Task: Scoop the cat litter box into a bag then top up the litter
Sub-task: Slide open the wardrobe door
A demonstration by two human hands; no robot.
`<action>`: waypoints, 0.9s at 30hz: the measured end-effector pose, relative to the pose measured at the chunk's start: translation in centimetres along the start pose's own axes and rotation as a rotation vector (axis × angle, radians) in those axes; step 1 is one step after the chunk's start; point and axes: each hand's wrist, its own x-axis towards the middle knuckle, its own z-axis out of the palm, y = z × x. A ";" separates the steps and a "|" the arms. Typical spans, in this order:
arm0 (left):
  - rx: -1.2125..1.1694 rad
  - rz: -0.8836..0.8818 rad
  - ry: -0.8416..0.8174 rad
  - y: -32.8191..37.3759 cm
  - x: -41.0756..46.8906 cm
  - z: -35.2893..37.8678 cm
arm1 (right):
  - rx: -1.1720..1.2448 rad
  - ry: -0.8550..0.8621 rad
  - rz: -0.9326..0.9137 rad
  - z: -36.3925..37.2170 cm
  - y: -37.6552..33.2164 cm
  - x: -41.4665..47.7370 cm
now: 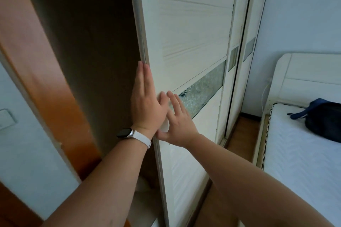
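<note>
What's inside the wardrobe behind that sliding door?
The open gap shows only a dark brown interior, with something pale low down, too dim to identify. The white sliding door, under the left hand and right hand, hides the rest.

wardrobe interior (88, 46) dark, bed (304, 153) cut off right

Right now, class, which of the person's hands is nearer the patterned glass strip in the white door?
Right. The right hand lies flat on the white door, fingertips beside the left end of the glass strip; the left hand presses the door's edge, farther left.
</note>
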 end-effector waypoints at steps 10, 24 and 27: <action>0.064 0.129 0.029 -0.8 2.4 5.4 | 0.015 0.130 -0.111 1.5 6.3 2.0; 0.215 0.426 -0.004 -0.7 10.3 16.9 | 0.006 0.163 -0.143 2.6 19.1 5.3; 0.190 0.432 -0.009 -0.4 11.5 19.8 | -0.002 0.132 -0.108 2.7 21.8 6.1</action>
